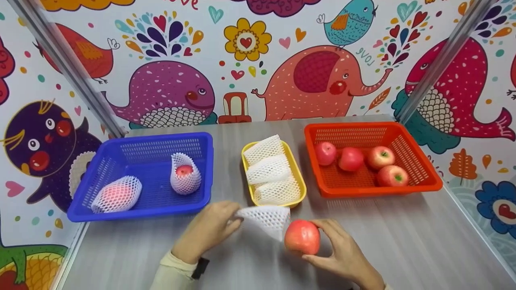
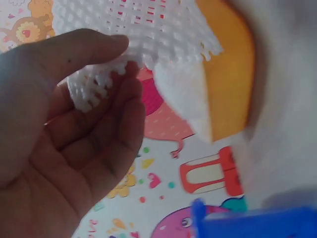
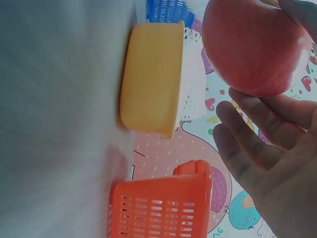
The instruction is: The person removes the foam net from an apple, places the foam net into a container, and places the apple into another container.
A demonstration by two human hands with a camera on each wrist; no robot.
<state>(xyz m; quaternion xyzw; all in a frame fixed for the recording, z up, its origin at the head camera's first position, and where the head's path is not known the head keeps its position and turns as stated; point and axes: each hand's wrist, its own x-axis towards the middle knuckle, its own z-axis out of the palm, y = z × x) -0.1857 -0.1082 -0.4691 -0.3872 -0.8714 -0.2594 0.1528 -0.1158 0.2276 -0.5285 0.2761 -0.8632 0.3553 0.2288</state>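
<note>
Two apples in white nets [image 1: 117,195] are held in a blue basket [image 1: 155,187] at left; nearby, a loose foam net [image 1: 266,219] is pinched at one end between the thumb and fingers of the left hand [image 1: 213,227]; behind that net, three more nets are seen in a yellow basket [image 3: 151,77]; just right of the loose net, a red apple [image 1: 303,237] is gripped above the gray table [image 1: 250,266] by the right hand [image 1: 342,251]; at far right, four bare apples [image 1: 351,159] are contained in an orange-red basket [image 1: 375,191].
</note>
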